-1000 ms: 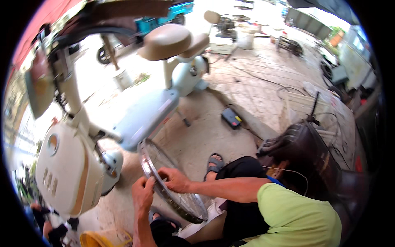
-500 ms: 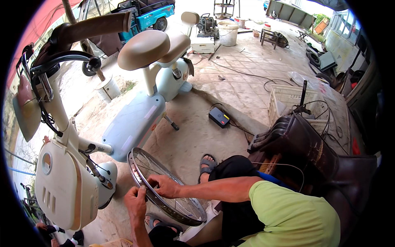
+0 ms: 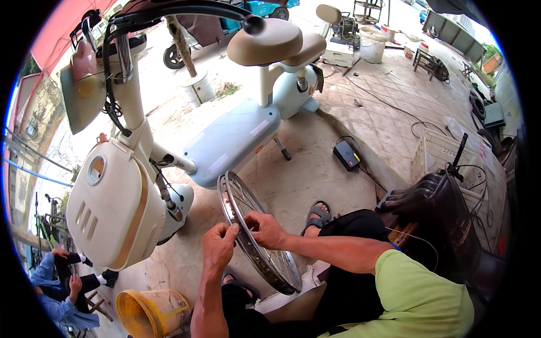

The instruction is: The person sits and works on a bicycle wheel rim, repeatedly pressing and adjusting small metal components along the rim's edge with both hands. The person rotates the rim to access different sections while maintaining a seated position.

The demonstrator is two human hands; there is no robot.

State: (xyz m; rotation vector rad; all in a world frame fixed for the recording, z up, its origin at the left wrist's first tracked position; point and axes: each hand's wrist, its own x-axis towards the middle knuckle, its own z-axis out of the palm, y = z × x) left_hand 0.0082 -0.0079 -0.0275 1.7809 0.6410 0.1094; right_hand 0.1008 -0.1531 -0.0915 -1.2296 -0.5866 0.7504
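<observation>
A bare-spoked wheel rim, silvery at its upper end and darker lower down, is held tilted on the person's side of a pale blue and cream electric bike; its upper edge comes up close to the bike's footboard, though whether they touch is unclear. The left hand pinches the rim from its outer face, thumb and fingers pressed together. The right hand reaches over the spokes with fingers curled against the inner side; whether they close on the rim or on a spoke end cannot be told. No tyre shows on it. It looks like metal, so it should be stiff and fairly light for its width, smooth enough to slip a little in dry fingers. The hoop seems sturdy; the thin spokes look the weak part, likely to flex or bend if squeezed. The rim itself would be the safest hold, ideally at two well-separated spots, with the spokes only steadied lightly. Nearer the person than the bike, a yellow-stained bucket lies tipped; to the bike's right, a small black box with a cable rests on the ground.
</observation>
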